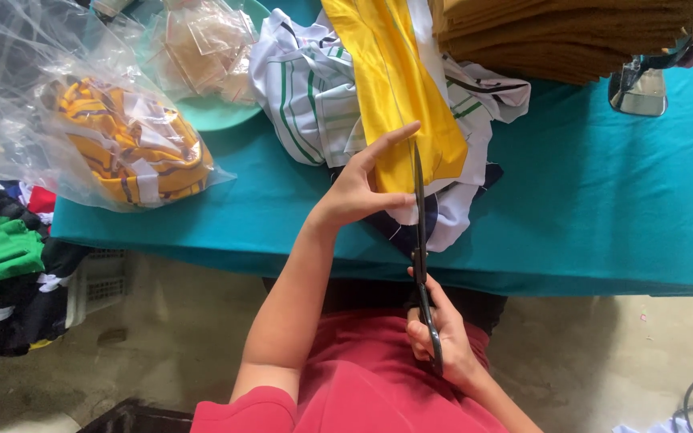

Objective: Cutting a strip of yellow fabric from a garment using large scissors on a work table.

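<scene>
Yellow fabric strip [399, 88] lies on the teal worktop [603, 200], draped over a heap of white garments with green stripes [306, 96]; its long axis runs from about 11 o'clock down to 5 o'clock, near end pointing toward me. My left hand [358, 188] rests flat on that near end, index finger stretched out toward 1 o'clock along the cloth, thumb tucked beside the blade, pressing the fabric down more than pinching it. My right hand [443, 337] sits at 6 o'clock, off the worktop's near edge and over my red shirt [362, 393], fingers closed through the handles of long scissors [420, 240]. The blades run nearly straight toward 12 o'clock, close to the strip's own line, tip lying on the yellow just right of my left index finger. Blades look nearly closed; cannot tell whether cloth sits between them. Left hand is the nearer one to the strip, touching it; right hand reaches it only through the scissors. Hands apart, one ahead of the other. At 10 o'clock, a clear plastic bag [82, 120] holding a folded yellow striped garment. At 1 o'clock, a stack of brown folded cloth [571, 32]. At 8 o'clock below the worktop, a pile of green and dark clothes [2, 265].
</scene>
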